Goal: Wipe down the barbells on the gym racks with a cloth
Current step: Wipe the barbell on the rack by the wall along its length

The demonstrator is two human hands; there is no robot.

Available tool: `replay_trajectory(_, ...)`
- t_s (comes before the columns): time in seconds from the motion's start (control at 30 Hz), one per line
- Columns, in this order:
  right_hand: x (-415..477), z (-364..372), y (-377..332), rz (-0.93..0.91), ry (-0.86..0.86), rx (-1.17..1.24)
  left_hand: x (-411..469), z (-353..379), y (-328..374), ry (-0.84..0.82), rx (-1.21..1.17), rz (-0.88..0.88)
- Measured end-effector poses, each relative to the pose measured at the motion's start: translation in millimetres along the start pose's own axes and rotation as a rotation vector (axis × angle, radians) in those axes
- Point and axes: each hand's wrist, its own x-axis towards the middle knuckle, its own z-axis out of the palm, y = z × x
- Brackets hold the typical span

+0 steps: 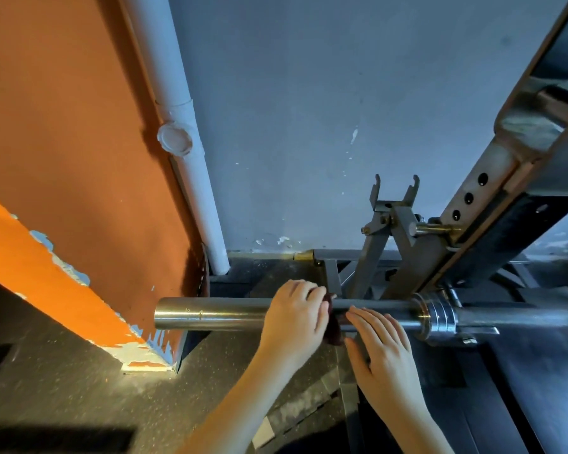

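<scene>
Mid-wipe, frame centre: my left hand (292, 317) grips dark red cloth (334, 332) on round steel barbell sleeve (210, 314); right hand (381, 342) flat, steadying. Next, probably: slide cloth toward sleeve end.

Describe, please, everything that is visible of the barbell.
The barbell is bare metal and lies level beside the rack. Its thick, shiny sleeve ends at the left, near the orange wall; ringed collars sit further right, then a duller shaft leaves the picture. The left hand curls over the sleeve, holding a dark red cloth against it. The right hand rests straight fingers on the sleeve beside the cloth.
</scene>
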Motion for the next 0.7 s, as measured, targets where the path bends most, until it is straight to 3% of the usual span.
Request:
replay_trajectory(0.13,8.7,-2.9,-5.6,0.018,-0.014,0.042,1.1,-13.9,-13.5,-0.071,-0.12,-0.054)
replay_trajectory(0.3,28.4,14.5,-41.1,-0.052,-0.116,0.074,-25.9,-24.4,-54.0,0.019,-0.151,-0.258)
replay_trajectory(0.5,35.2,17.5,-27.8,-0.06,-0.1,-0.06,-34.1,-10.7,-67.4,0.006,0.048,-0.157)
replay_trajectory(0.63,30.5,7.4,-5.0,0.156,-0.01,-0.081,-32.3,-10.4,-64.6,0.047,0.117,-0.152)
replay_trajectory(0.7,33.9,18.8,-20.0,0.17,-0.014,-0.053,-31.8,-10.1,-63.4,0.043,0.116,-0.157)
